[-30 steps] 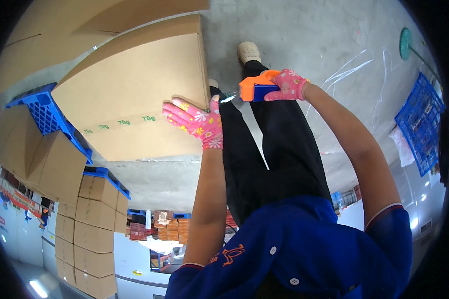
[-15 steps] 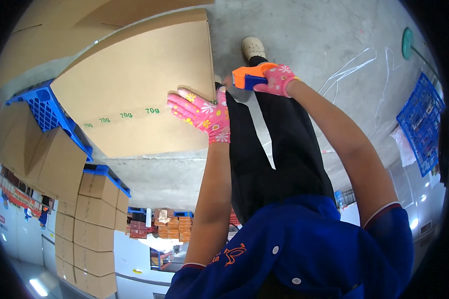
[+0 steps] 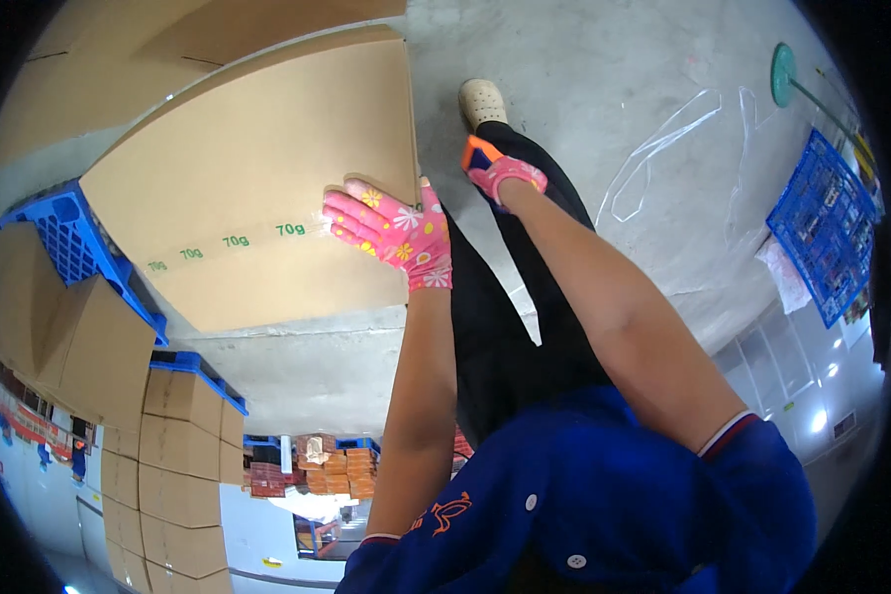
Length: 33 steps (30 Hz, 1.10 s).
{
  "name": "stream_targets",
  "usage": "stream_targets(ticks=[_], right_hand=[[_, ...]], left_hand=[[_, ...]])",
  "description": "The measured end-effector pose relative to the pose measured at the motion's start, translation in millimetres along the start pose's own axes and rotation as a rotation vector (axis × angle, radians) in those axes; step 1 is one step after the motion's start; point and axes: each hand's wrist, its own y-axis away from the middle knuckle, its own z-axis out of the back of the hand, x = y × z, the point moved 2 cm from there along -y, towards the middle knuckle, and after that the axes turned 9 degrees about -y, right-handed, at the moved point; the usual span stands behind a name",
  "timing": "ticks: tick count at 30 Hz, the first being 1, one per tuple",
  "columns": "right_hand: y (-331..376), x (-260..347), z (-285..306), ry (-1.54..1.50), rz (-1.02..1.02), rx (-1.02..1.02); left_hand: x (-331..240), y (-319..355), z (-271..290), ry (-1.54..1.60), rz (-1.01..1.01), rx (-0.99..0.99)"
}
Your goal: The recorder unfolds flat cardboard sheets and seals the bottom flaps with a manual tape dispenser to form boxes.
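A large brown cardboard box (image 3: pixel 267 129) with green print along one side fills the left of the view. My left hand (image 3: pixel 394 230), in a pink flowered glove, lies flat against it near its right edge with fingers stretched out. Just right of that edge, my right hand (image 3: pixel 508 180) wears a matching glove and is closed round an orange and blue tape dispenser (image 3: pixel 479 154). The hand and wrist hide part of the dispenser, and it stands apart from the box.
Blue plastic pallets (image 3: pixel 64 228) and stacked cartons (image 3: pixel 180 445) stand at the left. More cardboard (image 3: pixel 238 35) lies beyond the box. White strapping (image 3: pixel 653 139) is loose on the concrete floor. A blue crate (image 3: pixel 824 228) and a green disc on a pole (image 3: pixel 782 75) are at the right.
My right hand has moved left with the tape dispenser, toward the box's edge, and has turned. My left hand stays flat on the box. The whole view has shifted slightly.
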Motion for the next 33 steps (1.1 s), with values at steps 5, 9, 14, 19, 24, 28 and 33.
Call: stream_targets(ticks=[5, 9, 14, 19, 24, 28, 33], right_hand=[[36, 68, -40, -0.353, 0.13, -0.322], [-13, 89, -60, -0.397, 0.026, -0.18], [-3, 110, -48, -0.573, 0.093, -0.087], [-29, 83, -31, -0.817, 0.149, 0.009], [-45, 54, -3, -1.064, 0.194, 0.056], [-9, 81, -27, -1.237, 0.191, 0.129], [23, 38, -17, -1.325, 0.148, 0.079]], left_hand=[[22, -2, 0, -0.095, -0.048, -0.047], [13, 3, 4, 0.006, -0.032, 0.065], [3, 3, 22, 0.249, -0.024, 0.182], [66, -57, 26, 0.269, 0.06, -0.024], [242, -232, 35, 0.329, 0.423, -0.105], [311, -273, 11, 0.499, 0.616, 0.347], [310, -247, 56, 0.342, 0.55, 0.366]])
